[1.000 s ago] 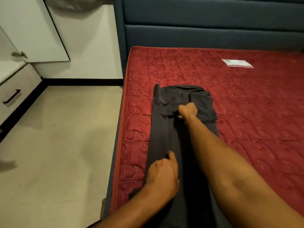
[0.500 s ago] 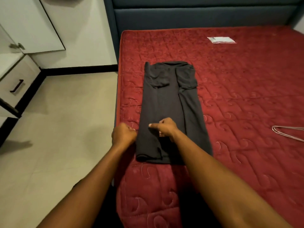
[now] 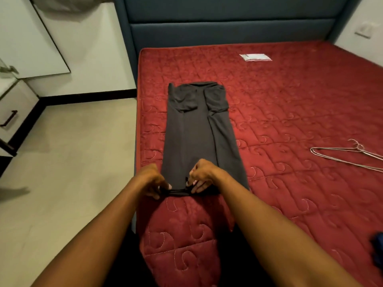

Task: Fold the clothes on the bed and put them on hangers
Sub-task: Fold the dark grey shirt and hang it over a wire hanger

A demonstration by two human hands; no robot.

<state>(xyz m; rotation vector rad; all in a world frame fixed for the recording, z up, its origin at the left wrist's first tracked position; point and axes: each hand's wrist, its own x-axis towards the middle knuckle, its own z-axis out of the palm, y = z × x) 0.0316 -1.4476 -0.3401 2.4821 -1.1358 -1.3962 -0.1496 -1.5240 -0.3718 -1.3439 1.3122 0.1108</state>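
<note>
At the near edge of the bed (image 3: 290,121), my left hand (image 3: 152,180) and right hand (image 3: 204,175) both pinch the hem of the dark shirt (image 3: 199,137), folded long; hangers (image 3: 348,157) well right

A dark grey garment (image 3: 199,137), folded into a long strip, lies flat along the left side of a red quilted mattress (image 3: 290,112). Both hands are at its near end: the left hand (image 3: 152,179) and the right hand (image 3: 204,175) pinch the hem with curled fingers (image 3: 195,186), lifting it slightly off the mattress. Wire hangers (image 3: 348,156) lie well apart to the right, and a white packet (image 3: 256,57) lies near the blue headboard (image 3: 228,34). A blue cloth (image 3: 378,245) shows at the right edge. A white drawer unit (image 3: 16,112) stands on the floor (image 3: 72,162) to the left.
</note>
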